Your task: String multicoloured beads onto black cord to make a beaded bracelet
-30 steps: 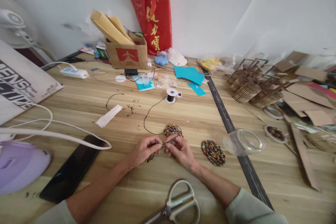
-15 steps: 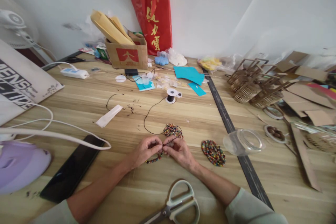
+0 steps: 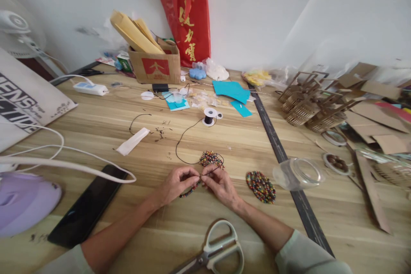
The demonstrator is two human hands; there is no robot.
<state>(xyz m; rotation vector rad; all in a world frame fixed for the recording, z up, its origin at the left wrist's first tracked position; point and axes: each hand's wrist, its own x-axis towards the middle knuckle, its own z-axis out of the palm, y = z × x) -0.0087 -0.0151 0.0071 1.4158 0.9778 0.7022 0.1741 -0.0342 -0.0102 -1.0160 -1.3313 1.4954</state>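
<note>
Cluttered wooden table [image 3: 96, 124] by white wall [image 3: 257, 8]; both hands' fingers [image 3: 195, 175] pinching bead string [image 3: 189, 190].

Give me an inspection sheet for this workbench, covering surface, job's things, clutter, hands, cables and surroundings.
Surface: wooden table, with a dark strip running across it.
Job's things: bead strand hanging below the fingers; black thread leading to a spool; bead coil; bead disc.
Clutter: scissors, clear jar on its side, phone, teal scraps, cardboard box.
Hands: left hand and right hand pinch the strand together.
Cables: white cord; power strip.
Surroundings: red bag against a white wall; wooden lattice pieces to the right.
</note>
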